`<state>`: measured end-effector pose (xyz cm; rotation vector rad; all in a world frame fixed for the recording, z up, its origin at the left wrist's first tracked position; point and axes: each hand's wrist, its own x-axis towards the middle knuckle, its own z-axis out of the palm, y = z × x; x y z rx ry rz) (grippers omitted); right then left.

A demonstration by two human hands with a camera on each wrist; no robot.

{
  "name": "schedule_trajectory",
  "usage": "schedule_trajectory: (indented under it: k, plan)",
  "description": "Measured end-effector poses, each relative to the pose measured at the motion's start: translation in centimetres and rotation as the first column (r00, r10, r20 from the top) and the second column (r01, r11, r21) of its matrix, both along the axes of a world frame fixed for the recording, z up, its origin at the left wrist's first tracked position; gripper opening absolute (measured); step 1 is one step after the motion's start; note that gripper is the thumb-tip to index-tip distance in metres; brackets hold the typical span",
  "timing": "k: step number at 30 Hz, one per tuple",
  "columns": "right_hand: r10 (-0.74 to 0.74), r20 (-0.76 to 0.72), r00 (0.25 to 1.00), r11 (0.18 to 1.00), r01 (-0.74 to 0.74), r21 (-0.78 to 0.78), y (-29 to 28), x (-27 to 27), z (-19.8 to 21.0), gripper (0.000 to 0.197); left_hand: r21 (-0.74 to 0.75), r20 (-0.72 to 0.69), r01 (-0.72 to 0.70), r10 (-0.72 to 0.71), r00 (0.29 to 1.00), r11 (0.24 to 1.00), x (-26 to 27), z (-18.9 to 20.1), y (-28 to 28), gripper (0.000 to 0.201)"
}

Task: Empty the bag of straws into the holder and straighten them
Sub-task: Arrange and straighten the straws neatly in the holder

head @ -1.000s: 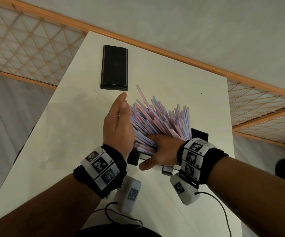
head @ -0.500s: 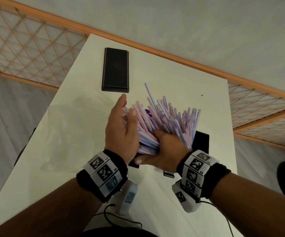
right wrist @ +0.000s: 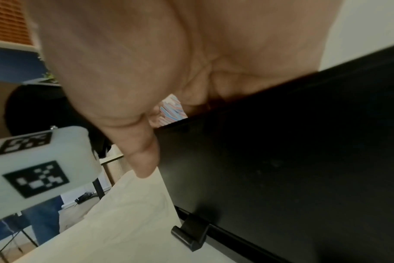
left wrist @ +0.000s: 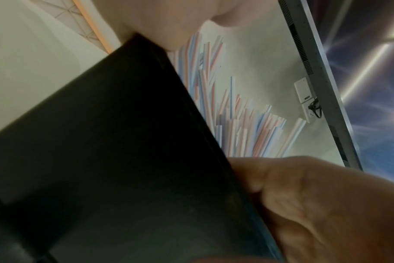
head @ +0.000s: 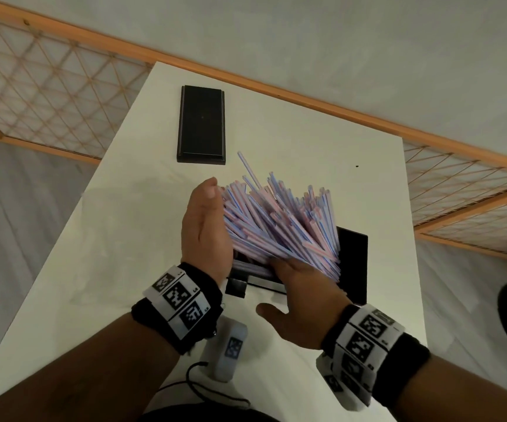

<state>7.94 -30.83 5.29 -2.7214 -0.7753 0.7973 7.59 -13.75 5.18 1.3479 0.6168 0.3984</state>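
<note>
A thick bundle of pink, blue and white straws (head: pixel 279 220) stands in the black holder (head: pixel 352 263) near the table's front right and fans out, leaning toward the far left. One straw sticks out above the rest. My left hand (head: pixel 206 226) lies flat against the bundle's left side, fingers straight. My right hand (head: pixel 301 290) presses the near side of the straws low down, thumb spread away; its fingers are hidden among them. The left wrist view shows straw tips (left wrist: pixel 243 131) above the holder's wall (left wrist: pixel 124 160). The right wrist view shows my thumb (right wrist: pixel 142 153) beside the holder (right wrist: pixel 281 160).
A flat black rectangular box (head: pixel 202 124) lies at the far end of the white table (head: pixel 109 269). A faint clear film (head: pixel 130 226) lies left of my left hand. Wooden lattice panels stand on both sides. The table's right edge runs close to the holder.
Half a second ago both hands squeezed the bundle, the left thumb over the straws. Now the left hand lies flat, the right thumb has come off, and the straws fan wider.
</note>
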Motion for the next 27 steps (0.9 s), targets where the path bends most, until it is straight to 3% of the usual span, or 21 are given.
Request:
schedule_trajectory:
  k: [6, 10, 15, 18, 22, 25, 27]
  plan:
    - [-0.037, -0.070, 0.997, 0.980, 0.023, -0.196, 1.8, 1.5, 0.1, 0.056, 0.045, -0.001, -0.035, 0.035, 0.999, 0.998, -0.1, 0.0, 0.2, 0.074]
    - [-0.039, -0.150, 0.988, 0.995, 0.025, -0.096, 2.7, 2.9, 0.4, 0.053, -0.028, 0.010, -0.022, 0.022, 1.000, 0.999, -0.1, -0.3, 0.3, 0.079]
    - [-0.009, -0.256, 0.967, 0.997, -0.011, -0.079, 3.8, 3.5, 0.4, 0.058, -0.025, 0.043, -0.031, 0.032, 0.999, 0.999, 0.2, -0.7, 0.5, 0.059]
    - [-0.017, -0.261, 0.965, 0.999, 0.005, -0.046, 4.6, 3.6, -0.1, 0.044, -0.039, 0.066, -0.018, 0.020, 0.998, 0.999, 0.1, -0.5, 0.7, 0.050]
    - [-0.008, -0.371, 0.929, 0.999, -0.004, -0.034, 5.4, 4.1, -0.6, 0.070, -0.071, 0.055, -0.006, 0.010, 0.998, 0.997, -0.1, -0.5, 0.9, 0.055]
    - [-0.004, -0.415, 0.910, 0.999, 0.022, 0.037, 5.8, 4.6, -0.6, 0.057, -0.044, 0.062, 0.010, -0.007, 0.998, 0.999, -0.1, -0.2, 0.8, 0.053]
    - [0.004, -0.406, 0.914, 0.998, 0.021, 0.058, 5.7, 4.8, -0.7, 0.060, 0.005, 0.061, 0.035, -0.035, 0.998, 0.999, 0.0, -0.3, 0.7, 0.046]
